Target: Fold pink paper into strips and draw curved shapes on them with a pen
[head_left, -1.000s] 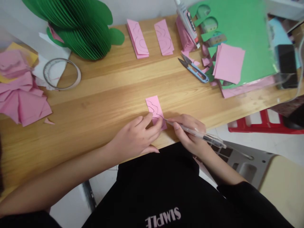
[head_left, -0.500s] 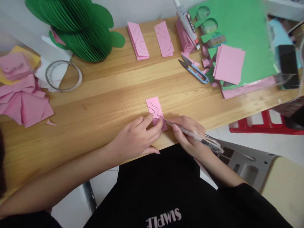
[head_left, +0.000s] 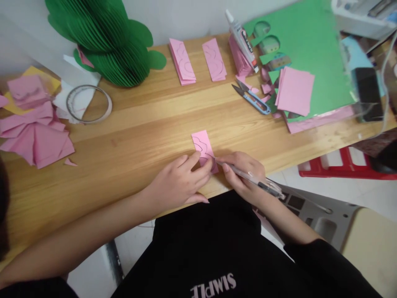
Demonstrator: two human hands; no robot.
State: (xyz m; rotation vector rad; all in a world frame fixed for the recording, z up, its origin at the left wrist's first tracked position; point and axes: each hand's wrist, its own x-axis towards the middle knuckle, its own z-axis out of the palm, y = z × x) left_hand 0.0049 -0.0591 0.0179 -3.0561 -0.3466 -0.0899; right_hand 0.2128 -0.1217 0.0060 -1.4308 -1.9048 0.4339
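A small pink paper rectangle [head_left: 201, 138] lies near the table's front edge, with curved dark outlines drawn on it. Fingertips of my left hand [head_left: 178, 182] press on its lower part, the fingers stretched out and holding it flat. My right hand [head_left: 245, 174] is closed round a clear pen [head_left: 257, 181], its tip touching the paper's right edge beside my left fingers. Further back lie two folded pink pieces, a left one [head_left: 182, 62] and a right one [head_left: 214, 60], both with similar curved outlines.
Blue thread snips [head_left: 252, 99], a glue tube [head_left: 242, 41], a pink paper stack [head_left: 295, 91] and green sheets [head_left: 325, 54] are at back right. A green honeycomb paper shape [head_left: 118, 58], a tape roll [head_left: 89, 104] and crumpled pink paper [head_left: 39, 136] are on the left.
The view has shifted slightly, so the table items appear a little lower. Both hands keep nearly the same pose, the pen tip still at the paper's right edge.
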